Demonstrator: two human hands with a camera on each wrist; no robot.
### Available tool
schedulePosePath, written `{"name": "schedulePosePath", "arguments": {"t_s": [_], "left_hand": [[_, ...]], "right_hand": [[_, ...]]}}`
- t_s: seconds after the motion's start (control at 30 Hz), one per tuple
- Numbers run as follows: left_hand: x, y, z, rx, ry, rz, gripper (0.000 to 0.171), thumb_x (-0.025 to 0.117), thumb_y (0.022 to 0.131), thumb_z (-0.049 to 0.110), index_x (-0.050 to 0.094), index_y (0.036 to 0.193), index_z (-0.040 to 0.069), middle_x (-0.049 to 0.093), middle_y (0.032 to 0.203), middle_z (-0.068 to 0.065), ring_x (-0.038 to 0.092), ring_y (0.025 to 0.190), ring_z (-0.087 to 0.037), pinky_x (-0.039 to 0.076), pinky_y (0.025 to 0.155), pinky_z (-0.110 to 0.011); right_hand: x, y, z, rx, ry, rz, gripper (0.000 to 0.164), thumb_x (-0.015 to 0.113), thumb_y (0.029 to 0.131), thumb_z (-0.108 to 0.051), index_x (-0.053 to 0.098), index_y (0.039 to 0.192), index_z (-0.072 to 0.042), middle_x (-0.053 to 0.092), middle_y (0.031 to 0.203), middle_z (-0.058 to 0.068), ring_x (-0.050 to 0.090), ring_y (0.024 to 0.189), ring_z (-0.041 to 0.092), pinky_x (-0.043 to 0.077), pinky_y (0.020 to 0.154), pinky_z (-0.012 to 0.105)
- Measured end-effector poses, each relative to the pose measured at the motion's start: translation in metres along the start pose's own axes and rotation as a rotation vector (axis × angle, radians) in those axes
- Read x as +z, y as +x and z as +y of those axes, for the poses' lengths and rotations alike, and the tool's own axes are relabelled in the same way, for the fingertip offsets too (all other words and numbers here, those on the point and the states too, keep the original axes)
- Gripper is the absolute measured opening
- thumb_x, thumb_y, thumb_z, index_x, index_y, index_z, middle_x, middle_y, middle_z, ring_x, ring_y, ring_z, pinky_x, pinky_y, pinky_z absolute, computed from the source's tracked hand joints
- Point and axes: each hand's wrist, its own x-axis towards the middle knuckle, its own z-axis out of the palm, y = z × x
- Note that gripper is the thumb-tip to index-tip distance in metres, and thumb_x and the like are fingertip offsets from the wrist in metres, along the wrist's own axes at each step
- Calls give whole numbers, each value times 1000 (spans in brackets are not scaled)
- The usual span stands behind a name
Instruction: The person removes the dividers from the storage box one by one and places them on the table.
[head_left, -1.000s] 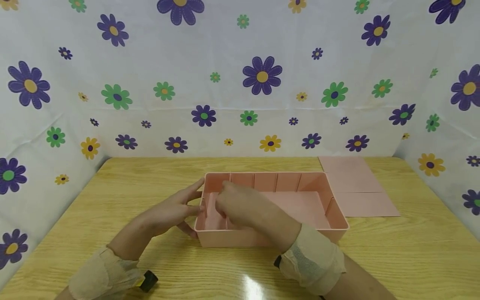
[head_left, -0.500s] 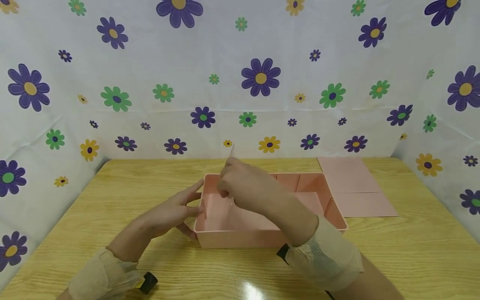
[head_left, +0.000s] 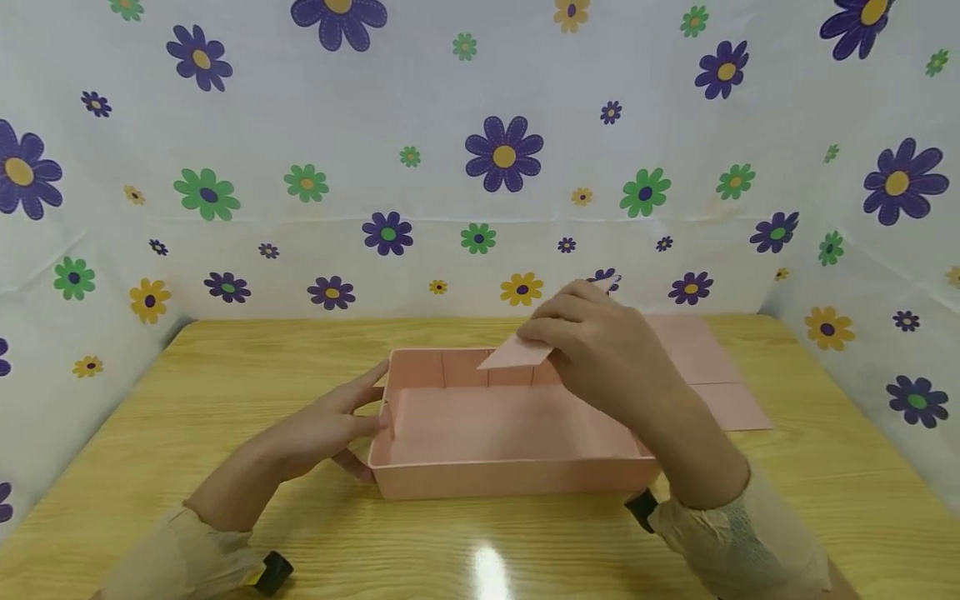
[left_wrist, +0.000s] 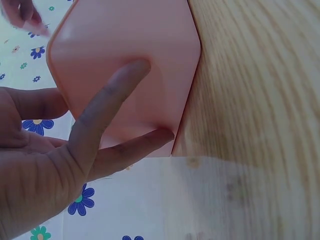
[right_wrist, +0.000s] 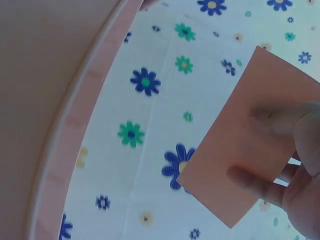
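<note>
A long pink plastic box [head_left: 495, 479] without a lid stands on the table, with narrow grooves along its inner walls. My left hand [head_left: 318, 433] holds its left end wall. In the left wrist view, spread fingers [left_wrist: 107, 102] press the outside of that wall, while one digit reaches over the rim. Above the box's right part, my right hand [head_left: 607, 354] pinches a thin flat pink divider [head_left: 512, 355], held tilted in the air. The right wrist view shows the divider [right_wrist: 245, 140] as a rectangle between thumb and fingers; part of it is hidden by the hand.
Two flat pink panels [head_left: 731, 407] lie on the wooden table [head_left: 225, 367] to the right of the box, partly hidden by my right arm. A white flower-printed cloth [head_left: 337, 125] hangs behind and at both sides of the table.
My right hand has drawn the divider up out of the box's left part and carried it right, above the rim. My left hand keeps its hold on the box.
</note>
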Motion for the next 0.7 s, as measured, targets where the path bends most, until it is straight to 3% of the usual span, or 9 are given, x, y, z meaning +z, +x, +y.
{"name": "schedulePosePath", "arguments": {"t_s": [0.2, 0.43, 0.57, 0.7], "left_hand": [[-2, -3, 2, 4, -3, -23, 68, 47, 95, 16, 9, 146, 41, 14, 151, -14, 48, 113, -36, 54, 64, -53], [-1, -1, 4, -7, -26, -5, 69, 48, 95, 13, 9, 146, 39, 13, 151, -15, 47, 114, -36, 54, 63, -54], [-1, 1, 5, 0, -46, -16, 68, 49, 94, 14, 12, 146, 39, 16, 150, -14, 48, 112, -38, 53, 63, -56], [-3, 1, 3, -15, -46, 7, 69, 50, 93, 12, 12, 147, 36, 16, 150, -14, 50, 109, -38, 53, 62, -56]], "right_hand": [[-23, -37, 18, 17, -83, 75, 25, 67, 71, 4, 71, 91, -11, 65, 84, 3, 59, 80, 17, 55, 61, 31], [-61, -81, 44, 129, -197, 27, 30, 76, 62, 2, 71, 89, -9, 64, 80, 6, 59, 72, 21, 54, 54, 38], [-71, -108, 56, 233, -249, -131, 22, 75, 62, -4, 71, 82, -13, 61, 72, -1, 52, 62, 15, 47, 44, 32], [-72, -125, 64, 408, -188, -449, 13, 67, 69, -6, 66, 72, -18, 52, 64, -8, 41, 55, 10, 38, 45, 28]]}}
